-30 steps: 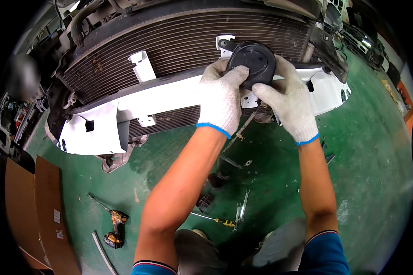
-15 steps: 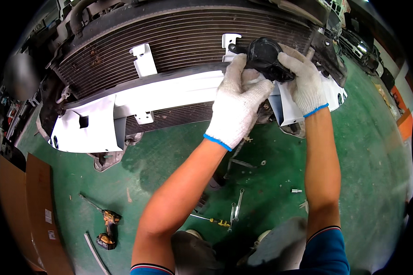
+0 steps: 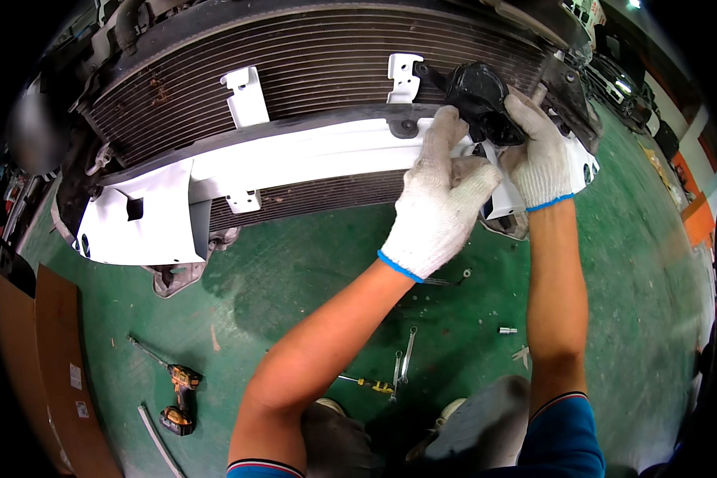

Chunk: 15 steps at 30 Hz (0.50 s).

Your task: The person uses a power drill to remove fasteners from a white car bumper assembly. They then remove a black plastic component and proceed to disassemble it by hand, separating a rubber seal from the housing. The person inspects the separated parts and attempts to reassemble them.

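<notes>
A black, rounded car horn [image 3: 474, 89] with a small bracket arm sits in front of the right part of the radiator, just above the white bumper beam [image 3: 295, 155]. My right hand [image 3: 540, 155], in a white knit glove, grips its right side, fingers bent around the edge. At the horn's lower left is my left hand [image 3: 442, 195], gloved the same way. Its index finger lies against the horn, and the thumb sticks out to the right below. The other left fingertips are partly hidden. The bracket arm's tip is beside a white upright bracket [image 3: 404, 78].
Behind the beam stands the finned radiator [image 3: 319, 68]. On the green floor lie a cordless drill [image 3: 182, 390], two wrenches [image 3: 408, 354], a yellow-handled screwdriver [image 3: 374, 385], a socket [image 3: 507, 330] and a grey strip [image 3: 159, 440]. A cardboard box [image 3: 56, 358] stands at left.
Both hands and the horn have shifted slightly right relative to the beam. The left hand is lower on the horn, and a dark clip on the beam's top now shows beside it.
</notes>
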### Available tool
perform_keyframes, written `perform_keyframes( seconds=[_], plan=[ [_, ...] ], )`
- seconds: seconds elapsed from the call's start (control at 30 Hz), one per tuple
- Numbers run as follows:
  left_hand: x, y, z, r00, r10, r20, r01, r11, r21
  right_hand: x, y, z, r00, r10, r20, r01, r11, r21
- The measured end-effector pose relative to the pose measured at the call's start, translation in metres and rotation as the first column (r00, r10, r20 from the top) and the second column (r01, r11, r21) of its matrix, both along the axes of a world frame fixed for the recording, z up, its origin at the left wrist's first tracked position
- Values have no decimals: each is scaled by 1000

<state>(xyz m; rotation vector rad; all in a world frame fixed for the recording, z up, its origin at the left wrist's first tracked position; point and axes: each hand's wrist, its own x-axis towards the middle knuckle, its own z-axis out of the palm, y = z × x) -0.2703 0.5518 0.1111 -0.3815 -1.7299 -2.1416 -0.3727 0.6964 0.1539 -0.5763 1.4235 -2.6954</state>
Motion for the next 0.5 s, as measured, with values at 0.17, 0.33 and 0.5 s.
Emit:
perform_keyframes(
  seconds=[0.17, 0.33, 0.5],
  plan=[
    [-8, -22, -6, 975, -210, -76, 223, 935, 276, -17, 5, -9, 999, 34, 29, -34, 999, -1],
    [-13, -40, -6, 987, -154, -41, 159, 949, 271, -14, 2, -4, 997, -41, 65, 46, 996, -71],
    [-12, -40, -5, 992, -126, -28, 129, 958, 254, -2, 0, 1, 998, -7, 58, 11, 997, -72]
  ],
)
